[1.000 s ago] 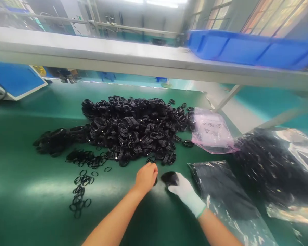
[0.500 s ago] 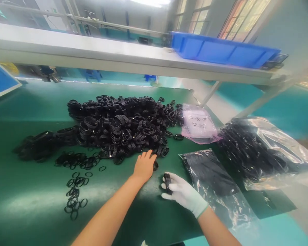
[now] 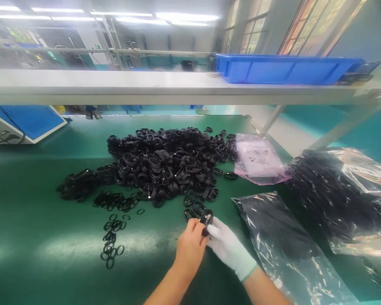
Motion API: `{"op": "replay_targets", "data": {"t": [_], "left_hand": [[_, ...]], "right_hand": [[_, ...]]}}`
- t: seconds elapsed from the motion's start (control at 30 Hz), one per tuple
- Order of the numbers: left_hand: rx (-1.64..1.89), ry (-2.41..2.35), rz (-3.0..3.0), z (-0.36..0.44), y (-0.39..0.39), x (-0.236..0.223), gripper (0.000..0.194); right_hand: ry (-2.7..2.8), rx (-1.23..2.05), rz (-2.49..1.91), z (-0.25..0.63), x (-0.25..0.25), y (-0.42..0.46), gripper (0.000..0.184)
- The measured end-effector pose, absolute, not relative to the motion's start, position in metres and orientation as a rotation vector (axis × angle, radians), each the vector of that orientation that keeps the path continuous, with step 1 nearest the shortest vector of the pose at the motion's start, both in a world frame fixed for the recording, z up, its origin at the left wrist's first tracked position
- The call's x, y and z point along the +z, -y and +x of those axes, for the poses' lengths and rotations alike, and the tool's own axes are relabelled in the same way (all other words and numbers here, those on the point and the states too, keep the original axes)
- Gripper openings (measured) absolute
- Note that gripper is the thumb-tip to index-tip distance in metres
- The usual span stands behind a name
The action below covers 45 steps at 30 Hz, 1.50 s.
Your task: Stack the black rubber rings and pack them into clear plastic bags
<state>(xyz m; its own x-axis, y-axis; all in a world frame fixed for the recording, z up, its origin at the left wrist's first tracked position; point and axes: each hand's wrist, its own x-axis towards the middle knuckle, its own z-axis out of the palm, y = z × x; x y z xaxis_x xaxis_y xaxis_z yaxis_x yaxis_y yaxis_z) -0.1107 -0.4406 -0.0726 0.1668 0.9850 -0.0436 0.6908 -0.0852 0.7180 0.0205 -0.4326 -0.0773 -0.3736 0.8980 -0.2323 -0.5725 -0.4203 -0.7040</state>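
Head view: both hands meet over a glossy green tabletop (image 3: 66,233), working on one small black cable coil (image 3: 207,216) bound into an oval loop. The bare left hand (image 3: 191,242) has its fingers bent and drawn close together, thumb and fingertips pinching the near left side of the coil; exactly what lies between those tips is partly hidden. The right hand (image 3: 227,243), in a white knit glove with a pale green cuff, grips the same coil from the right, its thumb across the near side. The coil is raised in front of three loose black oval coils (image 3: 189,214), which lie just beyond the hands.

Farther back spreads a broad heap of black coiled cables (image 3: 165,165), with a darker clump of black loops (image 3: 79,185) at its left end. Nearer, to the left, thin black rings (image 3: 111,237) lie scattered below a denser pile of similar rings (image 3: 116,200).

Right of the heap is a clear, pink-edged plastic bag (image 3: 257,159) with printed symbols. A flat transparent bag with black contents (image 3: 282,228) lies beside the gloved hand, and a bulkier clear bag packed with black items (image 3: 333,199) sits farther right. Above, a long blue plastic bin (image 3: 282,70) rests on a white shelf (image 3: 114,80).
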Motion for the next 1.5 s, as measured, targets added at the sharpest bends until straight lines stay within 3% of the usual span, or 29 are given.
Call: {"op": "replay_targets", "data": {"t": [0.17,0.37,0.97,1.17,1.5], "left_hand": [[0.655,-1.507,1.769,-0.119,0.445,-0.054,0.020],[0.772,-1.442,1.751,-0.132,0.424,-0.052,0.035],[0.791,-1.604,2.193,-0.139,0.422,-0.059,0.026],[0.890,-1.509,2.091,-0.140,0.425,-0.064,0.024],[0.635,-1.364,1.695,-0.160,0.403,-0.035,0.023]], "right_hand": [[0.648,2.085,-0.652,0.025,-0.079,0.437,0.045],[0.789,2.119,-0.798,0.022,-0.067,0.443,0.052],[0.785,1.970,-0.828,-0.012,-0.052,0.451,0.054],[0.742,1.974,-0.933,-0.012,-0.054,0.448,0.026],[0.362,2.271,-0.639,0.000,-0.060,0.445,0.033]]}}
